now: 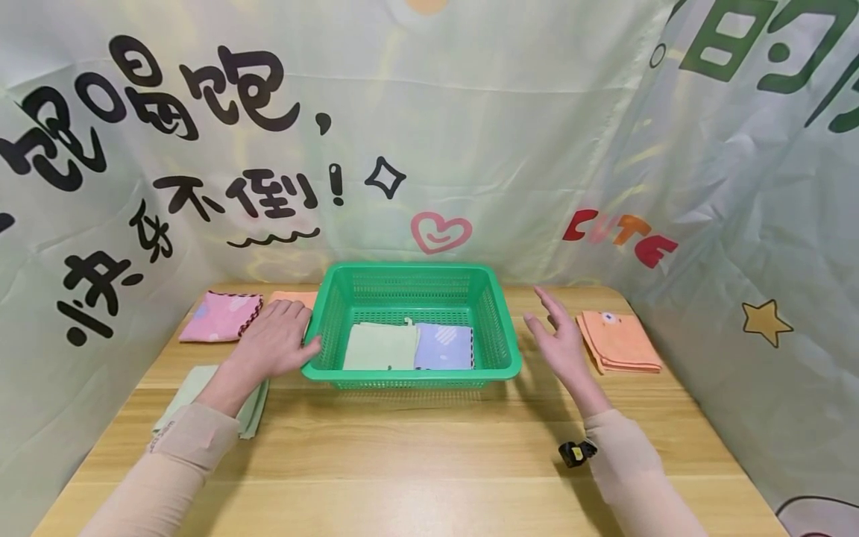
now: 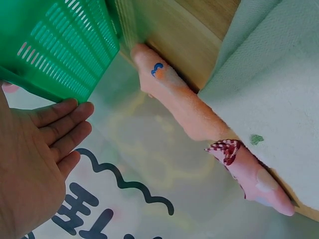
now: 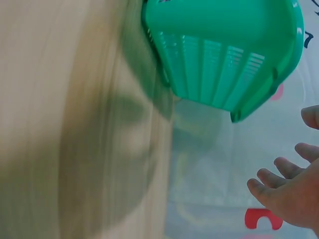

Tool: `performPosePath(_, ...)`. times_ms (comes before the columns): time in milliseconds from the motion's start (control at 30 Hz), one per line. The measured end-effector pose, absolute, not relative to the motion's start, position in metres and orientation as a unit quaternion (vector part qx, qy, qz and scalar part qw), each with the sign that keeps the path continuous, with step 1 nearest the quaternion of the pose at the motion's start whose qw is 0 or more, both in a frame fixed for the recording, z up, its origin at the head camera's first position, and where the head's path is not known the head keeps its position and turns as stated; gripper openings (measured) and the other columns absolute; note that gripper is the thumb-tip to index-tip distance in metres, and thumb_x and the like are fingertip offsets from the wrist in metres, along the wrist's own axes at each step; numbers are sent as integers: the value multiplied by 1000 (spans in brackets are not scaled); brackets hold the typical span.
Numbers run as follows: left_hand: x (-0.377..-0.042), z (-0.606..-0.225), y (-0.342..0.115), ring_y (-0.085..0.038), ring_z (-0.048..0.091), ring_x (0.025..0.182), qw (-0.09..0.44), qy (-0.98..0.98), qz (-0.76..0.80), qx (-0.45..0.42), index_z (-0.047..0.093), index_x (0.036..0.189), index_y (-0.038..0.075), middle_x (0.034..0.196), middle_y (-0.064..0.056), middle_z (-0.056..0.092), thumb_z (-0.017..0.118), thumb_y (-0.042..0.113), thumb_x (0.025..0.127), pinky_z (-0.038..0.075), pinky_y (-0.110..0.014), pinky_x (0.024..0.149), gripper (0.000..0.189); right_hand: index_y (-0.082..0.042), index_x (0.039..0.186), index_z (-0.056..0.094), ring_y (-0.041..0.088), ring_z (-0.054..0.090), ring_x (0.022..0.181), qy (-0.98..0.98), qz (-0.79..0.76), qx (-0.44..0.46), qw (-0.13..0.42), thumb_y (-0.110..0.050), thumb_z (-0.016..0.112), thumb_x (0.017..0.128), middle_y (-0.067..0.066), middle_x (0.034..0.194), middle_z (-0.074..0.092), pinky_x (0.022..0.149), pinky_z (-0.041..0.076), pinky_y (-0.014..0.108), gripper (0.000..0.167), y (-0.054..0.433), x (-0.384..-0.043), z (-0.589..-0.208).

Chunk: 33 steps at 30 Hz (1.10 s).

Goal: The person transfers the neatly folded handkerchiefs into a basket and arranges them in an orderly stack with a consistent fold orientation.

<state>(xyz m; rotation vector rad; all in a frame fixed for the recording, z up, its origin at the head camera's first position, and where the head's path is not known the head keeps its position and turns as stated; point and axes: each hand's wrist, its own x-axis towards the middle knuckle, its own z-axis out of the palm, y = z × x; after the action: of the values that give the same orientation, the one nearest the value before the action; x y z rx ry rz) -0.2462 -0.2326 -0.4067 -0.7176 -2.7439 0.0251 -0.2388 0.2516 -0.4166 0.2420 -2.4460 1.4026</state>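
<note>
A green plastic basket (image 1: pixel 416 377) stands on the table with a folded pale green cloth (image 1: pixel 380 346) and a folded purple cloth (image 1: pixel 444 346) side by side inside. My left hand (image 1: pixel 278 339) is at the basket's left rim, its fingers extended. In the left wrist view, the fingertips (image 2: pixel 82 112) are right at the green rim. To the right of the basket, my right hand (image 1: pixel 560 343) hovers over the table with fingers spread and holds nothing. An orange folded cloth (image 1: pixel 619 341) with a small face print lies beyond it.
At the left lie a pink folded cloth (image 1: pixel 220 317) and a pale green cloth (image 1: pixel 251 414), partly under my left forearm. Another orange cloth (image 1: pixel 298 297) shows behind my left hand. Printed fabric (image 1: pixel 523 164) hangs along the back and sides of the wooden table (image 1: pixel 416 462).
</note>
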Motion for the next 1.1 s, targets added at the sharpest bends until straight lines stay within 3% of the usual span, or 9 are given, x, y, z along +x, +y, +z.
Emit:
performPosePath(600,-247,-409,-233,-39,56,97,161,-953,4,-255,57,95,0,94,-16,56,54,39,93,44,-52,95,39,-6,160,38,44,30,151,-887,426,29,175,-18,59,105,22,165,34,119,29,62,60,294,-235,-437)
performPosePath(1100,-246,-407,-233,-39,56,99,154,-955,2,-252,57,95,0,96,-17,56,54,38,93,44,-53,96,38,5,153,43,55,34,144,-911,349,35,218,-13,61,102,31,158,37,114,29,70,57,323,-243,-450)
